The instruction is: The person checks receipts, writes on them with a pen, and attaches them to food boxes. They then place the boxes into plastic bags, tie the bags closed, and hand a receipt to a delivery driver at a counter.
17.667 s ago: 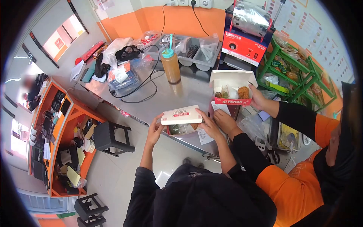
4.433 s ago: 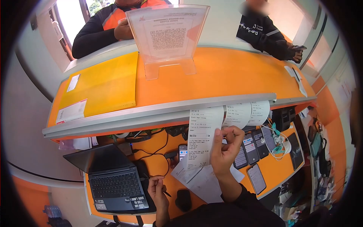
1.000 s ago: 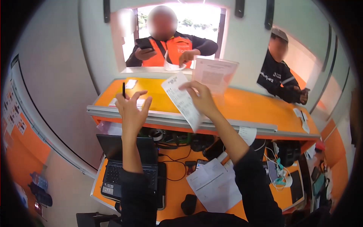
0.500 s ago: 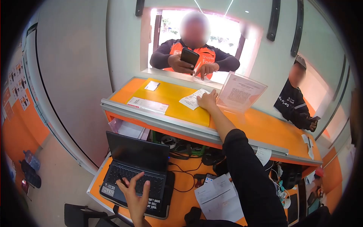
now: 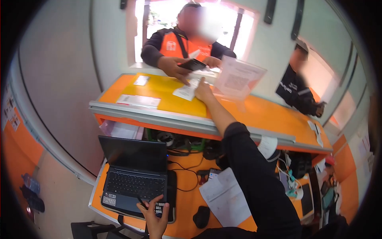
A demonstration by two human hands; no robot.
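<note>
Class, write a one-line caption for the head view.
Right hand rests on a receipt on the orange counter; left hand holds a pen by the laptop.

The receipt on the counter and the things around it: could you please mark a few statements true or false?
1. The right hand rests on the receipt on the upper counter. True.
2. The laptop is shut. False: its lid stands open.
3. The left hand holds a pen at the laptop's front edge. True.
4. The person at the window holds a cup. False: a dark phone.
5. The mouse lies on the upper counter. False: on the lower desk.
</note>
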